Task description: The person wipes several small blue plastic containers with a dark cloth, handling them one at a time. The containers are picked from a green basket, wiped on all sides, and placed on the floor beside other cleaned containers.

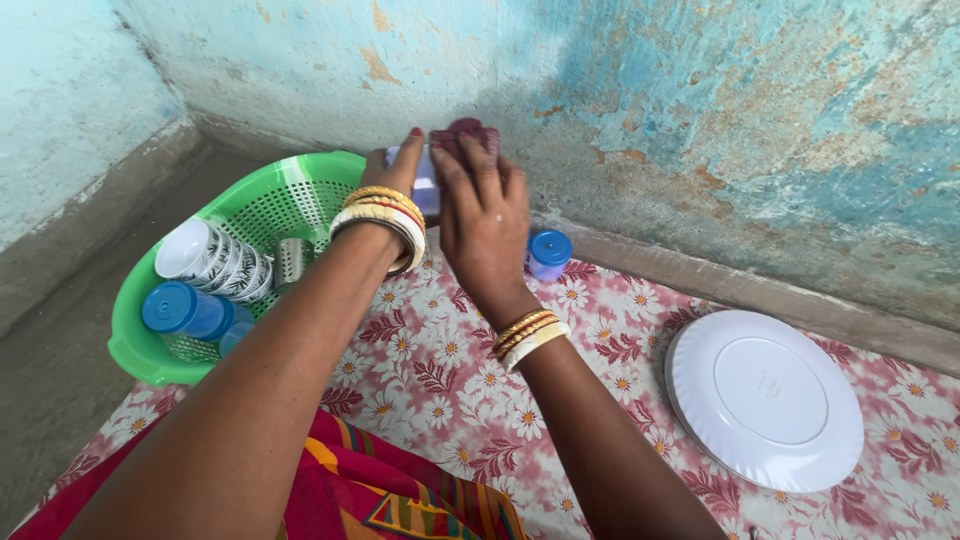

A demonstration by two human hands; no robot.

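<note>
My left hand (395, 170) grips a small clear container (427, 185) held up in front of the wall. My right hand (485, 215) presses a dark maroon cloth (468, 135) against the top of that container. Both wrists carry gold, red and white bangles. Most of the container is hidden behind the two hands.
A green plastic basket (300, 185) at the left holds a patterned white cup (215, 260), a blue-lidded jar (185, 310) and a small steel cup (290, 258). A blue-capped jar (548, 253) stands near the wall. A white plate (765, 400) lies upside down on the floral cloth (450, 390).
</note>
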